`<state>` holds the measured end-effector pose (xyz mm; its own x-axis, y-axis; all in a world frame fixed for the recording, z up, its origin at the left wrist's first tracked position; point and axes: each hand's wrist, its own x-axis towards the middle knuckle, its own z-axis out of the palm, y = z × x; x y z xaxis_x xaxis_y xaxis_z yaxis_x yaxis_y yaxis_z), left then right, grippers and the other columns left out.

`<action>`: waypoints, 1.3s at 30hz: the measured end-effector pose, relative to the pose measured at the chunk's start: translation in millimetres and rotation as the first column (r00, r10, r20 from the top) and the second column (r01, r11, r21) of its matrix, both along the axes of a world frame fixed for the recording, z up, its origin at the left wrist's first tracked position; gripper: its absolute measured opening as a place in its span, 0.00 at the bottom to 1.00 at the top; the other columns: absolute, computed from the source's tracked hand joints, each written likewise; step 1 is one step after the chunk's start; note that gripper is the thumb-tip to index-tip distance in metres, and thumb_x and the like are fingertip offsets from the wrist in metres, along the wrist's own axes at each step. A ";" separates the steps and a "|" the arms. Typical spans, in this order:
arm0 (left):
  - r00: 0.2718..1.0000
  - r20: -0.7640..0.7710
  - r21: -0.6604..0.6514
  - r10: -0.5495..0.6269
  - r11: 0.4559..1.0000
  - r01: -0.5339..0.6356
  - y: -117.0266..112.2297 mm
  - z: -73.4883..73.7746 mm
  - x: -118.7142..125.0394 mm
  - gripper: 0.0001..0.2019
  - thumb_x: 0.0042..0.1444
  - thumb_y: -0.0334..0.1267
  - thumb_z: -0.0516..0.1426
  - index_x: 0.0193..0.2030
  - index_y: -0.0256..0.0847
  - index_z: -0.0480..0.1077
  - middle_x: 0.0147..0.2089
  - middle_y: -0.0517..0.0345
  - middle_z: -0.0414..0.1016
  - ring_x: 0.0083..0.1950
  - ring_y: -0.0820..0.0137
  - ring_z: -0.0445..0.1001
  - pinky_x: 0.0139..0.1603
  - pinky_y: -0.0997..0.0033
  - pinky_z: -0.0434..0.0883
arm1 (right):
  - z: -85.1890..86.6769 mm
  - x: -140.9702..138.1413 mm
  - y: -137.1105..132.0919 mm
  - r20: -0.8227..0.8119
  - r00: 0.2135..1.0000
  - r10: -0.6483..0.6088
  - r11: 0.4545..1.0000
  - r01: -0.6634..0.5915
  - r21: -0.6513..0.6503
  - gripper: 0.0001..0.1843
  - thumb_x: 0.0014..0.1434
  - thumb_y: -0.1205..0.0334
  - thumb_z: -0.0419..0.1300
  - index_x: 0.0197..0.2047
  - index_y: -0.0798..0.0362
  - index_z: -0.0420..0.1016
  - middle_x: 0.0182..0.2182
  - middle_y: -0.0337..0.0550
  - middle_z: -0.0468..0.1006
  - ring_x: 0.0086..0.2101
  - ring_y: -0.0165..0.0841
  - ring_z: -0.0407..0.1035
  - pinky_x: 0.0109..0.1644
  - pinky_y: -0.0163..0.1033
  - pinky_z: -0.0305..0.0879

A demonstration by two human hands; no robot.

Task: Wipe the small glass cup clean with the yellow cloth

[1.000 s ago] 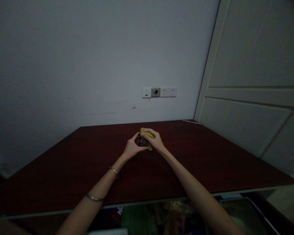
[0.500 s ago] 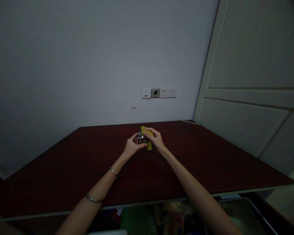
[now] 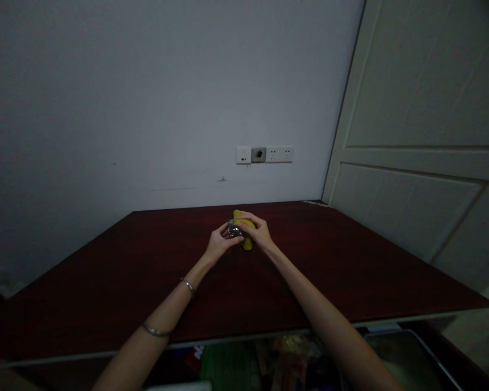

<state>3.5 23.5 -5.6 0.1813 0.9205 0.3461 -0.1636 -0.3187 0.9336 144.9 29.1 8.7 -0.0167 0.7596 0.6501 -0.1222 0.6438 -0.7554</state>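
Observation:
In the head view, my left hand (image 3: pixel 218 245) is wrapped round a small clear glass (image 3: pixel 233 230), its thumb along the near side. The glass looks shiny and see-through; its full shape is partly hidden by my fingers. Pressed to its right side is a soft-looking yellow cloth (image 3: pixel 248 243), which my right hand (image 3: pixel 261 234) grips between thumb and fingers. One end of the cloth sticks up past the fingertips and another hangs below them. Both hands meet low over the far middle of the table.
The dark red table (image 3: pixel 155 282) reaches back to a pale wall with a row of sockets (image 3: pixel 273 155). A white panelled door (image 3: pixel 415 136) stands on the right. Below the table's front edge, an open storage space holds a green item (image 3: pixel 228 366) and several packets.
Both hands keep the same grips. The glass and the yellow cloth have shifted very slightly to the left; the arms are almost unmoved.

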 end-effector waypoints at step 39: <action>0.913 -0.396 0.222 0.101 0.975 -0.012 3.8 -2.8 -4.6 0.31 0.34 0.39 0.66 0.49 0.34 0.68 0.40 0.53 0.75 0.38 0.68 0.73 0.38 0.71 0.70 | -3.5 -2.9 1.6 0.176 0.949 -0.263 0.965 0.258 0.053 0.11 0.46 0.54 0.63 0.30 0.52 0.77 0.32 0.43 0.76 0.36 0.36 0.70 0.44 0.41 0.64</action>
<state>-1.1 27.3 -8.4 0.2961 0.8473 0.4409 0.2357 -0.5121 0.8259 142.0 30.7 5.2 0.0605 0.7340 0.6764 0.1886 0.6570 -0.7299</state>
